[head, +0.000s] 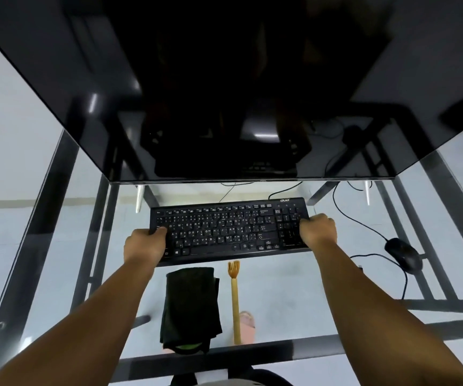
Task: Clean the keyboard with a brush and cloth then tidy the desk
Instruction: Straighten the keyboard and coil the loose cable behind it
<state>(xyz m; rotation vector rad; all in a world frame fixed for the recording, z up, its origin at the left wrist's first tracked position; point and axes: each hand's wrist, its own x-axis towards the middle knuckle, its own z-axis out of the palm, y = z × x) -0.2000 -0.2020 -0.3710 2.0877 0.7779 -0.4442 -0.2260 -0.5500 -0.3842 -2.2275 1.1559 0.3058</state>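
A black keyboard (229,228) lies on the glass desk (294,291) just in front of the monitor. My left hand (145,245) grips its left end, thumb on the keys. My right hand (318,228) grips its right end by the number pad. Nearer to me, a folded dark cloth (191,305) lies on the glass. Right beside the cloth, a wooden-handled brush (235,299) lies with its bristle end pointing at the keyboard.
A large dark monitor (224,93) fills the upper view. A black wired mouse (403,254) sits at the right, its cable looping over the glass. Desk frame bars and a foot show through the glass.
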